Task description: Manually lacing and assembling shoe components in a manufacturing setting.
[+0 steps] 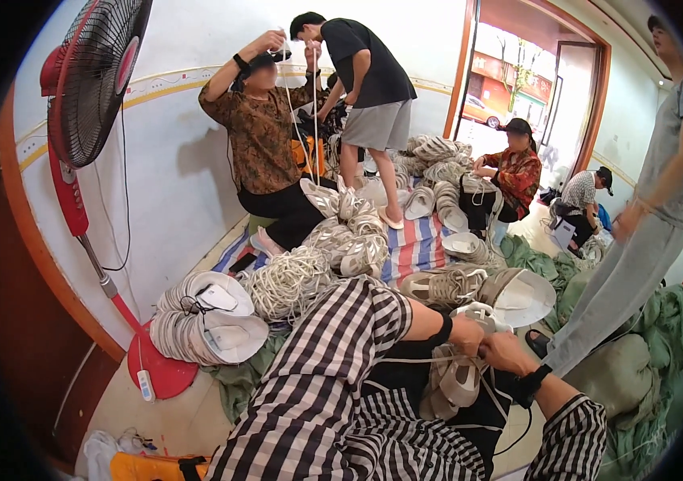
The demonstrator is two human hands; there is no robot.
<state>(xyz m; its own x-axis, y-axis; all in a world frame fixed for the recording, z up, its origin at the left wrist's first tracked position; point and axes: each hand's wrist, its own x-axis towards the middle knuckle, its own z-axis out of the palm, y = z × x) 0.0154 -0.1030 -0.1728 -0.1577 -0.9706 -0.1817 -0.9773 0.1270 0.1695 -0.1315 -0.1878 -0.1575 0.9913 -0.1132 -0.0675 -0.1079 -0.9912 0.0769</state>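
My left hand (465,334) is closed at the edge of a beige and white shoe upper (479,317) held above my lap. Close beside it, my right hand (510,353) is closed, its fingertips pinched at a pale shoelace (495,383) that hangs down past my knee. More beige shoe uppers (455,383) rest on my lap beneath my hands. Just beyond my hands lie a laced shoe upper (443,285) and a nested stack of uppers (522,297). The fingertips partly hide the lace.
A bundle of pale laces (291,280) and stacked uppers (211,317) lie to my left, near a red standing fan (161,361). Green sacks (630,373) are heaped at right. Several people sit or stand around a striped sheet (417,250); one person (654,208) stands close on my right.
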